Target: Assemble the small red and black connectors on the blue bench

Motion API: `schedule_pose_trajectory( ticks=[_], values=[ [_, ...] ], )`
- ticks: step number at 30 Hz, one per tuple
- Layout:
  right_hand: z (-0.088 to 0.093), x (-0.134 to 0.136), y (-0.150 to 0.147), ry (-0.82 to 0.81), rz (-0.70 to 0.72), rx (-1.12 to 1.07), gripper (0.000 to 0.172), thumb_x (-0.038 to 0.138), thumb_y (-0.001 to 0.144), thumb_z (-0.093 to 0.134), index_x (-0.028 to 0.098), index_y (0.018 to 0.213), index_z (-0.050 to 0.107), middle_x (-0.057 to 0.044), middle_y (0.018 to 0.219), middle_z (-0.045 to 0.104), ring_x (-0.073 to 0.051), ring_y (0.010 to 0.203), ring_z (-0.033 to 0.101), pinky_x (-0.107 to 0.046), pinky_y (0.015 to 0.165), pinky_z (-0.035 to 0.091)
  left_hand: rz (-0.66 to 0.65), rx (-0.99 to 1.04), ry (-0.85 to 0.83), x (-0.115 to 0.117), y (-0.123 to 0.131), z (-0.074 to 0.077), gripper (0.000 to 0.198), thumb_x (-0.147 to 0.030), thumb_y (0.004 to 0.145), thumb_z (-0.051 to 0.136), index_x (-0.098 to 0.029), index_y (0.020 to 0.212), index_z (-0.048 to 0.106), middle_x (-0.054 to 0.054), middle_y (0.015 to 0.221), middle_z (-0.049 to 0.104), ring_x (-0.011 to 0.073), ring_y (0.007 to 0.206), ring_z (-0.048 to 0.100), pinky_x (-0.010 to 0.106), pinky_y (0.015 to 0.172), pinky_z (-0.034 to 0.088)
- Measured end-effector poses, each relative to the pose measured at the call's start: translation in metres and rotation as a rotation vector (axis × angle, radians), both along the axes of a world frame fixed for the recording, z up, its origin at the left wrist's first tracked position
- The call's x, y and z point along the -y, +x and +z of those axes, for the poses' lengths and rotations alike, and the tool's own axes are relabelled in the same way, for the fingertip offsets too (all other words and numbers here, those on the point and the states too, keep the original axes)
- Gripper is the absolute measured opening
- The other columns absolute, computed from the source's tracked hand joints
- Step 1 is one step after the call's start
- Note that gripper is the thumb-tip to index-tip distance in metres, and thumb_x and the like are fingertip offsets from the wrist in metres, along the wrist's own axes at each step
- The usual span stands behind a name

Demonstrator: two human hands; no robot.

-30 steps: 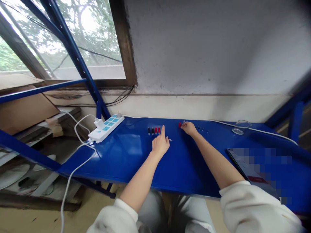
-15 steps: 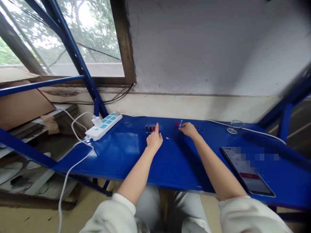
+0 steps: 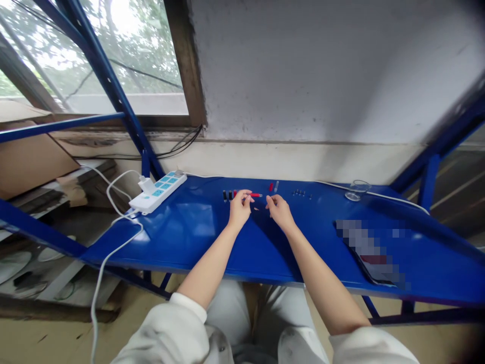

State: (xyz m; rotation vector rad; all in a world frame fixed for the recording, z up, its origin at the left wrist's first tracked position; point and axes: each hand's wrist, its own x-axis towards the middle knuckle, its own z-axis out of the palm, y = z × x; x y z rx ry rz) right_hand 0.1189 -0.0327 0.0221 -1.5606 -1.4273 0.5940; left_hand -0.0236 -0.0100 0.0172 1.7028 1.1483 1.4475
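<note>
My left hand (image 3: pixel 240 208) is closed on a small red tube (image 3: pixel 256 195) with a pale tip, which points right just above the blue table. Facing it, my right hand (image 3: pixel 279 211) has its thumb and fingertips pinched together. Anything between those fingertips is too small to make out. To the left of my left hand stand two black tubes (image 3: pixel 228 195) and a red one (image 3: pixel 235 193), partly hidden by the hand. Beyond my right hand are a red piece (image 3: pixel 271 187) and a clear tube (image 3: pixel 276 186). Between the hands lies a tiny pale-pink scrap (image 3: pixel 256 209).
Several tiny metal-looking pieces (image 3: pixel 299 192) lie right of my right hand. A clear glass dish (image 3: pixel 353 195) sits further right, with a partly blurred phone (image 3: pixel 369 258) nearer me. At the left is a white power strip (image 3: pixel 153 198) with cables, beside a blue frame post.
My left hand, which had its index finger stretched out, now holds a red tube. My right hand has moved left and nearer me, away from the clear tube. The view has shifted slightly.
</note>
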Motion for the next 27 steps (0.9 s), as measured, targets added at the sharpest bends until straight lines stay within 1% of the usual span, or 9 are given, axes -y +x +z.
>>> schedule_pose_trajectory(
  ticks=[2,4,7,10,13,17,21,24,27],
  values=[
    [-0.001,-0.001,-0.003,-0.007,0.033,-0.081,0.041,0.054,0.082,0.032,0.019,0.071,0.050,-0.002,0.060,0.059,-0.010,0.042,0.048,-0.024,0.047,0.038,-0.123,0.134,-0.068,0.004,0.006,0.002,0.017,-0.026,0.082,0.044,-0.017,0.095,0.050,0.000,0.074,0.060,0.0044,0.039,0.046,0.019,0.043,0.039],
    [-0.001,0.000,-0.006,0.016,0.081,-0.163,0.048,0.059,0.082,0.027,0.019,0.065,0.048,0.000,0.053,0.054,-0.009,0.039,0.044,-0.023,0.044,0.036,-0.213,0.216,-0.100,0.007,0.010,0.004,0.019,-0.028,0.081,0.047,-0.016,0.095,0.050,0.000,0.073,0.059,0.0029,0.036,0.044,0.018,0.040,0.038],
    [0.004,0.003,-0.009,0.092,0.141,-0.294,0.050,0.062,0.079,0.031,0.019,0.057,0.042,0.003,0.046,0.043,-0.008,0.037,0.037,-0.022,0.039,0.030,-0.271,0.281,-0.109,0.012,0.014,0.005,0.022,-0.031,0.079,0.050,-0.016,0.095,0.049,-0.001,0.072,0.058,0.0029,0.036,0.046,0.017,0.040,0.038],
    [0.009,0.004,-0.010,0.115,0.188,-0.460,0.047,0.062,0.076,0.039,0.020,0.055,0.039,0.006,0.043,0.035,-0.006,0.036,0.031,-0.020,0.036,0.024,-0.293,0.310,-0.130,0.014,0.014,0.007,0.027,-0.034,0.077,0.054,-0.016,0.097,0.048,0.000,0.077,0.059,0.0032,0.038,0.049,0.017,0.040,0.038],
    [0.009,0.003,-0.010,0.110,0.208,-0.548,0.047,0.060,0.075,0.044,0.019,0.054,0.038,0.007,0.042,0.031,-0.005,0.036,0.028,-0.020,0.036,0.022,-0.306,0.308,-0.166,0.015,0.013,0.008,0.032,-0.036,0.074,0.057,-0.016,0.098,0.048,0.002,0.081,0.061,0.0040,0.039,0.051,0.016,0.039,0.037],
    [0.006,0.001,-0.009,0.129,0.216,-0.546,0.047,0.060,0.075,0.044,0.019,0.052,0.037,0.006,0.042,0.031,-0.005,0.036,0.027,-0.020,0.036,0.022,-0.301,0.302,-0.196,0.014,0.012,0.009,0.030,-0.038,0.075,0.055,-0.015,0.093,0.049,0.000,0.073,0.060,0.0050,0.036,0.051,0.016,0.036,0.034],
    [0.005,0.002,-0.010,0.141,0.199,-0.485,0.048,0.061,0.076,0.041,0.020,0.052,0.036,0.006,0.042,0.031,-0.006,0.037,0.028,-0.021,0.036,0.023,-0.292,0.285,-0.221,0.013,0.012,0.009,0.030,-0.041,0.076,0.053,-0.015,0.090,0.048,-0.001,0.067,0.059,0.0047,0.035,0.050,0.016,0.036,0.032],
    [0.006,0.003,-0.010,0.140,0.182,-0.449,0.048,0.062,0.077,0.038,0.020,0.052,0.035,0.006,0.043,0.031,-0.006,0.037,0.028,-0.021,0.036,0.024,-0.289,0.265,-0.221,0.014,0.012,0.009,0.031,-0.045,0.078,0.050,-0.015,0.085,0.047,-0.002,0.062,0.057,0.0043,0.035,0.048,0.015,0.036,0.032],
    [0.006,0.004,-0.012,0.131,0.197,-0.463,0.048,0.061,0.077,0.039,0.020,0.052,0.034,0.006,0.043,0.030,-0.006,0.037,0.026,-0.021,0.036,0.024,-0.272,0.256,-0.224,0.015,0.012,0.011,0.034,-0.049,0.079,0.045,-0.015,0.077,0.046,-0.002,0.057,0.056,0.0048,0.034,0.048,0.016,0.036,0.031]
  ],
)
